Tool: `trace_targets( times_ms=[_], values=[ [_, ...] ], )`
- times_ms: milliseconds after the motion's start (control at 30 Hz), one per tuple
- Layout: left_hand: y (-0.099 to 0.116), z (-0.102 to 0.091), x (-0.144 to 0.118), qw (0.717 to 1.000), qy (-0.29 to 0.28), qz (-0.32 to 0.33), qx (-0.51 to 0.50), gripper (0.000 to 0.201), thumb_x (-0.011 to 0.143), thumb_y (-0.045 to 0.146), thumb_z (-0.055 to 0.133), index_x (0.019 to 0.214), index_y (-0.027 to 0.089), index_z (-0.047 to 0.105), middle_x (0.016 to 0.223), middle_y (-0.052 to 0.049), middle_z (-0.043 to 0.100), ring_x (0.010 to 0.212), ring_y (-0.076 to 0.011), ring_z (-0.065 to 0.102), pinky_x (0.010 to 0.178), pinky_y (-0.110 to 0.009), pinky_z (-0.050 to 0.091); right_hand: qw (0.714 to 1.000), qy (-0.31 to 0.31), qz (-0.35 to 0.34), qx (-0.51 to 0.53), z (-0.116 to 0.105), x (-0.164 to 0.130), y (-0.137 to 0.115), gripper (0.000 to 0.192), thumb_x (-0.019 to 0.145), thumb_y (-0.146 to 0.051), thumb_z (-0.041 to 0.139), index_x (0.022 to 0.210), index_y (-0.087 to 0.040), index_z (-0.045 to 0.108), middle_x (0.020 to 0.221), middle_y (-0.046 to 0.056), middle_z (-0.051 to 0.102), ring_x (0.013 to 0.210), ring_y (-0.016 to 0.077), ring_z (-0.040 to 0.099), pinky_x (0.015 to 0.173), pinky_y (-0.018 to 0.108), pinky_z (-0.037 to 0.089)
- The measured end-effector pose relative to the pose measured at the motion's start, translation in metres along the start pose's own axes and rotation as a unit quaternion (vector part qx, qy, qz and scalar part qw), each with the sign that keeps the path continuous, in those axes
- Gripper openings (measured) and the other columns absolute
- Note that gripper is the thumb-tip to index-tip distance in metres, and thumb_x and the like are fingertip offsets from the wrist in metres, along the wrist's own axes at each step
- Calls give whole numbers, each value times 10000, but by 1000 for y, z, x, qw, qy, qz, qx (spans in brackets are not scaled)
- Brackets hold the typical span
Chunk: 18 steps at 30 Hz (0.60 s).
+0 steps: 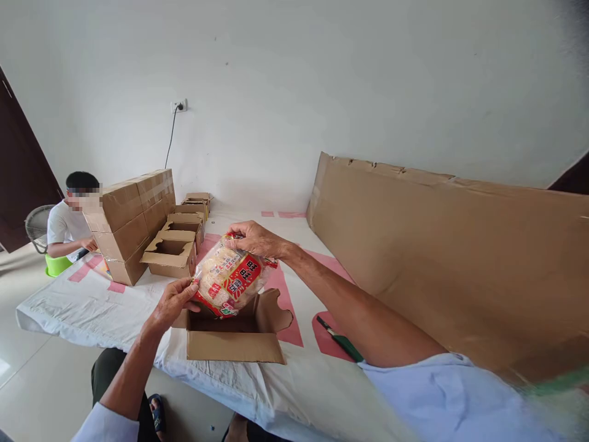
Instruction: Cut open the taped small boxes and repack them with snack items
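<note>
Both hands hold a clear and red bag of rice crackers [230, 273], tilted above an open cardboard box [234, 345]. My left hand [177, 301] is closed on the bag's lower left edge. On its upper edge, the fingers of my right hand [255, 238] are closed too. The box stands near the table's front edge with its flaps spread outward; the bag hides part of its inside. Beside my right forearm lies a green-handled cutter [340, 341] on a pink patch.
Several open cardboard boxes [172, 261] line the table behind my left hand, next to stacked closed boxes [122, 227]. A large cardboard sheet [442, 258] leans along the right. Another person [69, 224] sits at the far left. A white cloth [124, 319] covers the table.
</note>
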<state>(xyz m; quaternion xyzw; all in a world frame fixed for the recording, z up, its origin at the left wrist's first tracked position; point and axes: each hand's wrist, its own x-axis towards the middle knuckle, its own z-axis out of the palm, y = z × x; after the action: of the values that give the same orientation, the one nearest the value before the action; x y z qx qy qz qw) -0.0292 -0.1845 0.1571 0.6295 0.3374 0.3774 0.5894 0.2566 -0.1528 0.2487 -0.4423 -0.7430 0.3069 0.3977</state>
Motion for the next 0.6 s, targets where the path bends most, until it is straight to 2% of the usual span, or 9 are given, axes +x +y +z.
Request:
trace_targets(
  times_ms=[67, 133, 200, 267, 300, 367, 433, 467, 600],
  values=[
    [-6, 4, 1, 999, 41, 4, -36, 675, 720, 696, 881, 1082, 135, 782, 978, -93, 795, 846, -215, 759, 637, -255, 624, 999, 49, -18, -3, 4, 3, 7, 373, 731, -508, 763, 922, -192, 715, 925, 51, 730, 854, 213, 650, 810, 367, 540],
    [-11, 6, 2, 994, 81, 17, -70, 666, 693, 688, 905, 1028, 130, 768, 939, -72, 779, 785, -188, 749, 609, -241, 625, 987, 158, -27, -6, 11, 0, 17, 511, 735, -574, 778, 1069, -193, 714, 1113, 119, 739, 1030, 275, 670, 922, 440, 550],
    [-16, 6, 3, 986, 116, 38, -115, 636, 681, 651, 933, 1001, 135, 746, 934, -55, 772, 769, -170, 747, 601, -230, 633, 961, 275, -18, 13, 23, -10, 28, 688, 750, -648, 778, 1270, -210, 669, 1347, 185, 682, 1236, 334, 629, 1009, 508, 537],
    [-20, 5, 5, 973, 140, 56, -175, 602, 663, 590, 973, 973, 143, 714, 939, -46, 777, 778, -162, 758, 622, -227, 649, 944, 323, 19, 71, 40, -25, 37, 828, 765, -710, 777, 1417, -234, 595, 1503, 213, 601, 1370, 367, 567, 1044, 543, 534],
    [-23, 5, 6, 966, 146, 62, -205, 591, 651, 557, 992, 956, 146, 696, 941, -43, 780, 780, -160, 763, 637, -230, 658, 942, 312, 42, 114, 50, -32, 41, 868, 771, -728, 779, 1458, -243, 566, 1529, 213, 590, 1391, 374, 560, 1039, 547, 544],
    [-26, 6, 9, 956, 140, 63, -250, 580, 636, 502, 1018, 938, 149, 671, 962, -51, 791, 791, -165, 776, 666, -247, 674, 948, 225, 72, 213, 72, -45, 45, 859, 792, -729, 784, 1476, -260, 559, 1497, 183, 637, 1361, 371, 600, 1020, 539, 569],
    [-27, 6, 10, 957, 112, 48, -265, 565, 645, 450, 1026, 965, 144, 677, 1007, -73, 800, 828, -187, 790, 682, -269, 687, 942, 138, 60, 299, 91, -54, 47, 746, 809, -689, 804, 1401, -273, 621, 1404, 127, 716, 1294, 346, 656, 1026, 510, 578],
    [-27, 5, 11, 959, 102, 40, -262, 560, 652, 421, 1027, 997, 142, 686, 1025, -80, 800, 846, -196, 794, 681, -275, 690, 936, 120, 44, 328, 98, -56, 47, 680, 804, -660, 825, 1341, -277, 656, 1356, 100, 746, 1264, 330, 675, 1039, 492, 575],
    [-22, -7, 13, 968, 97, 27, -230, 606, 661, 367, 1029, 1124, 149, 703, 1041, -75, 795, 835, -189, 788, 654, -266, 681, 923, 159, 24, 350, 108, -56, 48, 548, 739, -566, 912, 1170, -291, 713, 1254, 40, 788, 1188, 291, 703, 1063, 450, 560]
  ],
)
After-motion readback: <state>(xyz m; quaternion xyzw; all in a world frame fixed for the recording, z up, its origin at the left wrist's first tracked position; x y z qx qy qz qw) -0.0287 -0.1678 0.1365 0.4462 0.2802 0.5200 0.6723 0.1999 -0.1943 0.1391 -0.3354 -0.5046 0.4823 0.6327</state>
